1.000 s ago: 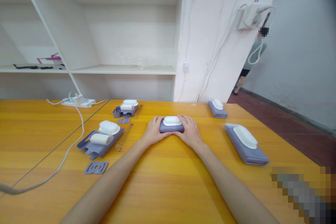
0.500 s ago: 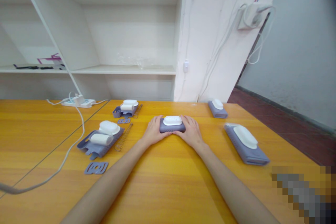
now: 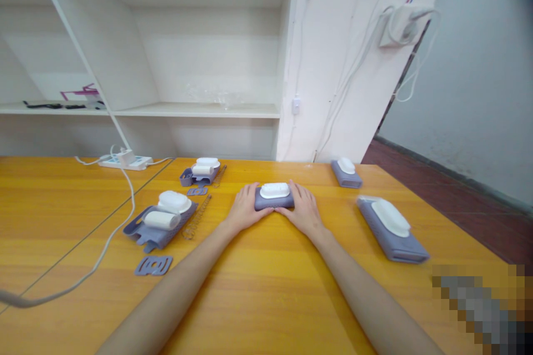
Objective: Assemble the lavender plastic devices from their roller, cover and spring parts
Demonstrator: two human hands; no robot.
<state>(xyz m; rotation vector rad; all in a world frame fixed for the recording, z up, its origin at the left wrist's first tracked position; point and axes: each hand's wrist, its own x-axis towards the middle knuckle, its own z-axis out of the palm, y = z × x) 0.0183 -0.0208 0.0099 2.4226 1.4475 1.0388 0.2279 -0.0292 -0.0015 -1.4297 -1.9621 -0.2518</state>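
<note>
The yellow-brown wooden table (image 3: 266, 288) spreads at six o'clock (positions read from the centre of view). White shelving (image 3: 208, 50) stands behind it at eleven o'clock. The near-right case (image 3: 395, 244), lavender-grey, lies at four o'clock with a white oval block (image 3: 390, 218) on top. At eight o'clock the near-left case (image 3: 157, 237) bears a white oval dome (image 3: 174, 202) and a white cylinder (image 3: 161, 220). The left hand (image 3: 242, 208), at seven o'clock, is clasped about one end of the central case (image 3: 273, 204); the right hand (image 3: 306, 211), between four and five, is clasped about the other, both thumbs lying along its near edge. The central case rests at six o'clock, between the hands, topped by a white oval piece (image 3: 273, 191). The far-right case (image 3: 347, 181) lies between three and four o'clock. A slotted plate (image 3: 153, 265) lies near eight o'clock, and a slender coil spring (image 3: 199, 214) just beside the near-left case.
</note>
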